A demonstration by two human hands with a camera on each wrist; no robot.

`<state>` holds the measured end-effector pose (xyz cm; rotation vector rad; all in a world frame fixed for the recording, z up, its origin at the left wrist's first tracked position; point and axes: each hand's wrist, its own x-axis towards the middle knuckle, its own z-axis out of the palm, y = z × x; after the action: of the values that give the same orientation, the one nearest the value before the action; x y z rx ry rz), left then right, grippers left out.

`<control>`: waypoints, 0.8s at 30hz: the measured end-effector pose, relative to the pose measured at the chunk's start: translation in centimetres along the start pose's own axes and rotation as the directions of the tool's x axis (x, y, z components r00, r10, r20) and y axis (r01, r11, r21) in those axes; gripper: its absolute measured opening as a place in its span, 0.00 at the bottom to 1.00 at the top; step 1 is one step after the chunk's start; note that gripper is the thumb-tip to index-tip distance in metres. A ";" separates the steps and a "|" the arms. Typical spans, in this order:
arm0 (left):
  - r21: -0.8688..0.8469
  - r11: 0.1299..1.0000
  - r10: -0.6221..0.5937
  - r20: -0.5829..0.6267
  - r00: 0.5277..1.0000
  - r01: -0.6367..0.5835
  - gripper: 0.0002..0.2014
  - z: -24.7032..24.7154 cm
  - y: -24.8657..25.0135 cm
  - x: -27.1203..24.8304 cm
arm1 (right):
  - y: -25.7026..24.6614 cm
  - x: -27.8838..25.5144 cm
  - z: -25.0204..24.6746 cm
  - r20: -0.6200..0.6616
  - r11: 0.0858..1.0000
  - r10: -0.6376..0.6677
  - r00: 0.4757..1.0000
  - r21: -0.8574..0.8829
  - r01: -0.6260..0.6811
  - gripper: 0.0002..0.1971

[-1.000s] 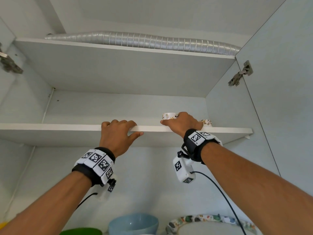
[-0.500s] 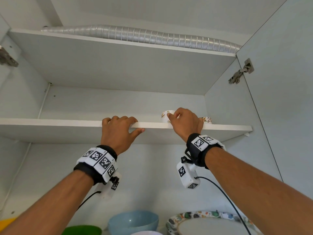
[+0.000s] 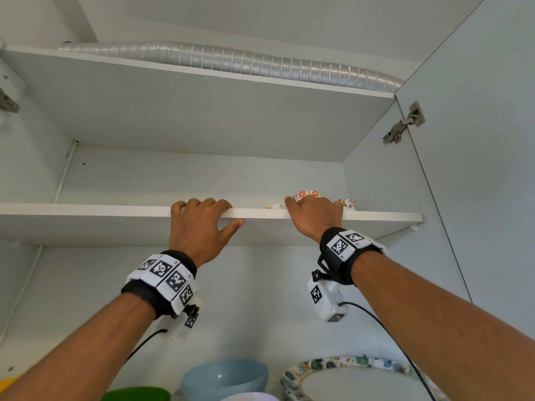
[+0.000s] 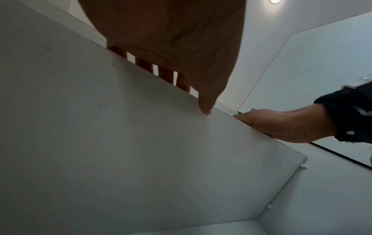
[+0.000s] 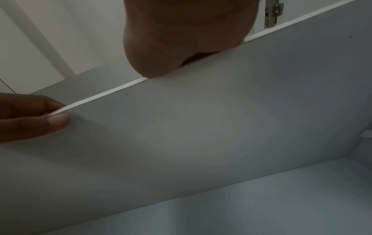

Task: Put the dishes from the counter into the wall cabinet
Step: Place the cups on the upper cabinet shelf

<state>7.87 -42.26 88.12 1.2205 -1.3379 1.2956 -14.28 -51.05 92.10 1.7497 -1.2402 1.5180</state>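
My left hand (image 3: 199, 224) grips the front edge of the cabinet's middle shelf (image 3: 86, 211), fingers curled over the top and thumb (image 4: 205, 108) pressed underneath. My right hand (image 3: 314, 218) reaches over the same edge further right, its fingers hidden above the board. A cup with red flowers (image 3: 306, 194) shows just behind its knuckles. A small pale cup (image 3: 275, 206) stands left of it and a floral cup (image 3: 346, 203) to the right. Both wrist views show only the shelf underside (image 5: 201, 127) and palm heels.
The right cabinet door (image 3: 477, 169) stands open on its hinge (image 3: 404, 123). A ribbed metal duct (image 3: 231, 62) lies on the cabinet top. On the lower level are a light blue bowl (image 3: 225, 374), a green bowl (image 3: 136, 395) and a patterned plate (image 3: 333, 367).
My right hand has shifted slightly right along the shelf; the small pale cup it covered now stands clear on its left, and a red-flowered cup shows behind it. The left hand kept its grip.
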 end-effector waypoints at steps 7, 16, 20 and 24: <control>0.020 0.999 0.029 0.113 0.993 -0.031 0.30 -0.7 -0.1 -0.2 | 0.3 -1.0 -0.4 -0.035 0.996 -0.085 0.996 -0.008 0.085 0.30; -0.210 0.977 0.024 0.239 0.971 0.028 0.32 -3.7 -0.5 -2.7 | 0.7 -4.9 -0.1 -0.046 0.987 -0.138 0.989 0.070 0.141 0.30; -0.314 0.948 0.038 0.262 0.964 0.048 0.28 -6.5 -0.4 -6.3 | 0.8 -8.4 -1.6 0.116 0.967 -0.151 0.982 0.224 0.122 0.34; -0.328 0.944 0.128 0.287 0.949 -0.029 0.25 -8.6 -0.5 -10.9 | 0.3 -14.8 -2.8 0.167 0.955 -0.182 0.969 0.264 0.134 0.20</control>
<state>9.46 -32.93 77.94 1.1757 -1.7593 0.9167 -15.27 -44.35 78.65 2.1470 -0.9973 1.4941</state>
